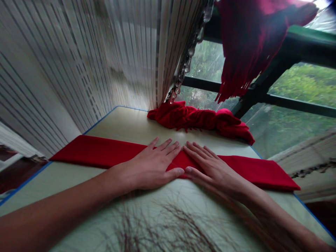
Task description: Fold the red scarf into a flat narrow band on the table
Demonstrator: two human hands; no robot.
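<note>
A red scarf [105,150], folded into a long flat strip, lies across the table from the left edge to the right edge. My left hand [153,166] rests palm down on its middle, fingers stretched out. Beside it, my right hand [212,166] also lies flat on the red cloth with its fingers extended. The two thumbs point toward each other and nearly touch at the strip's near edge. Neither hand grips anything.
Behind the strip, a bunched red cloth with fringe [199,119] lies along the table's far edge. Another fringed red cloth [252,45] hangs before the window [301,84]. A striped curtain [91,63] borders the pale table [110,113]. Strands of hair [168,227] blur the foreground.
</note>
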